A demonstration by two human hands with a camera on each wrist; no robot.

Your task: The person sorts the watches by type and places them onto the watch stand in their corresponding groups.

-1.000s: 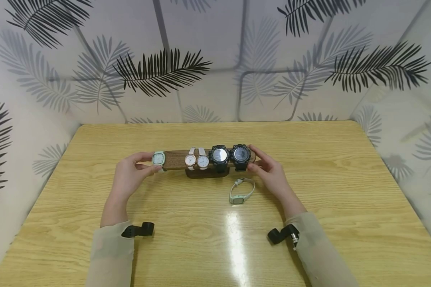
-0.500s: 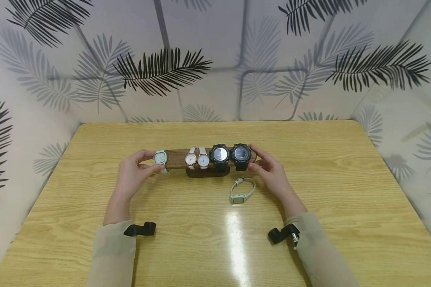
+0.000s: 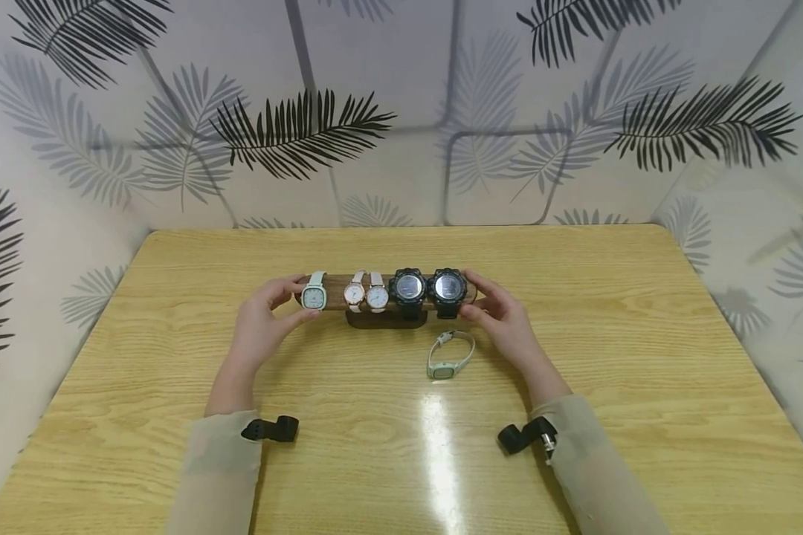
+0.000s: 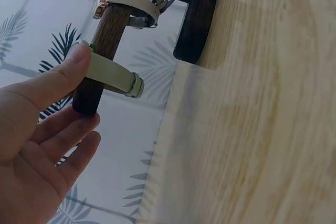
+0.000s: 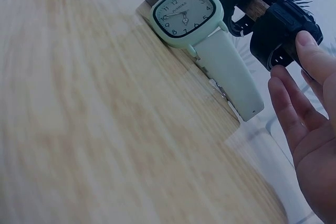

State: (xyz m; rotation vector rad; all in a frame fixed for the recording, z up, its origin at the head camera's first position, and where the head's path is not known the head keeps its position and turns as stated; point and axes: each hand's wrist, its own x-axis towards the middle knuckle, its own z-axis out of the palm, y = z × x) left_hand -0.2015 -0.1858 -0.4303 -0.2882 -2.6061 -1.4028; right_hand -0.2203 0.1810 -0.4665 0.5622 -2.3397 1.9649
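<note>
A dark wooden watch stand [image 3: 336, 291] carries a row of watches on its bar. My left hand [image 3: 262, 321] pinches a mint-green watch [image 3: 314, 298] strapped round the bar near its left end; in the left wrist view the thumb presses against its case and the strap [image 4: 113, 73] encircles the wood. At the other end my right hand [image 3: 506, 321] holds the bar, thumb against the outer black watch [image 5: 287, 27] and fingertips below it. A second mint-green watch [image 3: 444, 370], its strap looped, lies on the table before the stand.
Two white-strapped watches, one rose-gold [image 3: 354, 295] and one pale-faced [image 3: 378, 298], sit mid-bar beside another black watch [image 3: 410, 287]. The stand's base [image 3: 386, 320] rests on the wooden table [image 3: 348, 461]. A leaf-patterned curtain [image 3: 388, 178] rises behind the table.
My left hand has slid the mint-green watch rightward along the bar from its left end, toward the white-strapped watches. The right hand stays in place.
</note>
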